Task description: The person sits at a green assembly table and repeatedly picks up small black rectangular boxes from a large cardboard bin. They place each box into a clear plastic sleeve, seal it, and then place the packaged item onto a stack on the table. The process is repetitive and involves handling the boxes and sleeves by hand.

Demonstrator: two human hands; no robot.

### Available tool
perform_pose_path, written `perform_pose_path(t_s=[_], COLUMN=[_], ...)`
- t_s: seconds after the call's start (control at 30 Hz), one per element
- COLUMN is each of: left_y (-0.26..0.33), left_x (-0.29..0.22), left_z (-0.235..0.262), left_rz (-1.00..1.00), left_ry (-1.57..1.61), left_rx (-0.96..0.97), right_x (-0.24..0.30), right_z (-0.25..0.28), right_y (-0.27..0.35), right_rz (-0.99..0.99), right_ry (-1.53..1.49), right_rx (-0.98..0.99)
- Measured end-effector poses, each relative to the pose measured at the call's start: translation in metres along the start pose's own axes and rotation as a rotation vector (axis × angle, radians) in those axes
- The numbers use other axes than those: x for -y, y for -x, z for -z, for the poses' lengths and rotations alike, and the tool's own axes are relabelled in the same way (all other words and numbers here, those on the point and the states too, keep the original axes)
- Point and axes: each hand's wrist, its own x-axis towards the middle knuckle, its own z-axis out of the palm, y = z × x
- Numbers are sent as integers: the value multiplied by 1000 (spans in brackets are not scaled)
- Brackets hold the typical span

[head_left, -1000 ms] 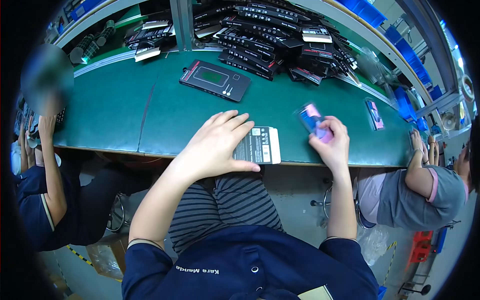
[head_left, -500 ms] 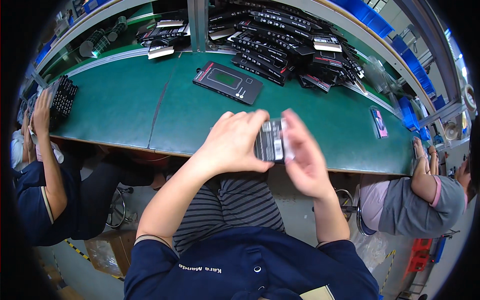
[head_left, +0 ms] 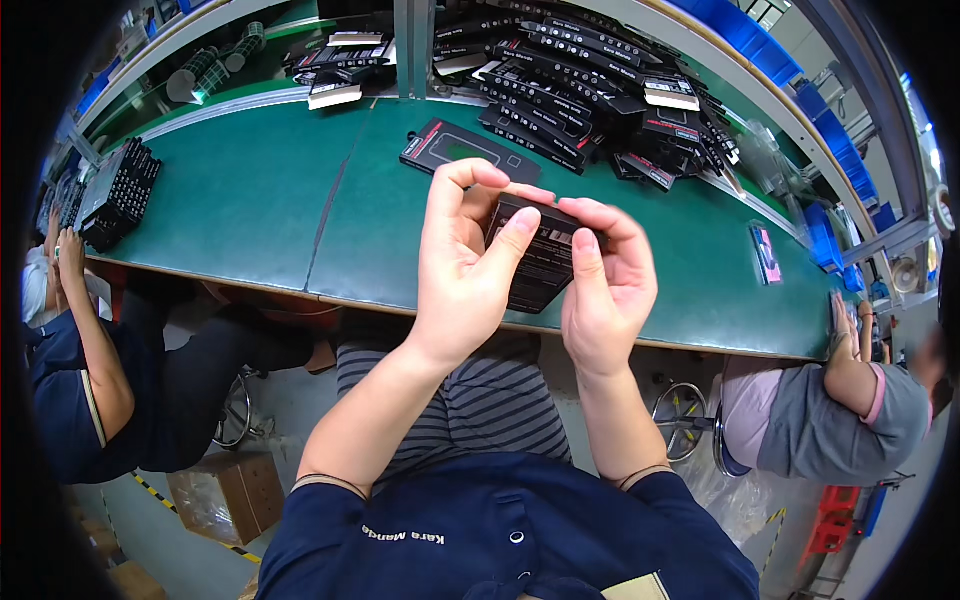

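Observation:
Between my two hands, above the near edge of the green table, I hold a thin black box (head_left: 541, 277) with small pale print. My left hand (head_left: 467, 262) grips its left side, thumb laid across the upper face. My right hand (head_left: 607, 285) closes on the upper right corner, thumb on the face and fingers behind the top edge. The fingers of both hands almost meet at that top edge. Just beyond, a flat black package (head_left: 445, 143) with a phone-shaped outline lies on the table, partly covered by my left fingers.
Across the green table (head_left: 240, 210), a large heap of black boxes (head_left: 545, 110) leans by a metal post (head_left: 413, 50). A smaller stack (head_left: 340, 70) lies left of it. A pink-and-blue package (head_left: 766, 254) rests at right. Co-workers sit on both sides; black packs (head_left: 120, 195) stand at far left.
The box has tilted up and moved slightly away from me, turning its printed face toward me. My right hand has gone from its side to its upper corner, and both thumbs now press the face.

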Motion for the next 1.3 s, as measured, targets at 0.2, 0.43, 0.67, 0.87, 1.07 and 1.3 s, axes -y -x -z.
perform_pose_path(t_s=[0.2,0.43,0.67,0.87,1.07,1.3], left_y=[-2,3,1,-12,10,32], left_x=[9,-2,-33,-46,13,7], left_z=[4,38,109,133,61,35], left_rz=[-119,-76,137,7,-267,-304], left_ry=[-94,-525,-621,-2061,-1610,-1460], left_rx=[-5,-19,-75,-153,676,930], right_x=[8,-36,-48,-53,-19,-5], right_z=[-5,10,-9,29,101,341], right_y=[-7,21,-18,-36,-31,-85], right_rz=[-97,326,316,43,31,136], right_ry=[-154,212,698,1372,917,2065], right_rx=[-40,48,833,764,438,-85])
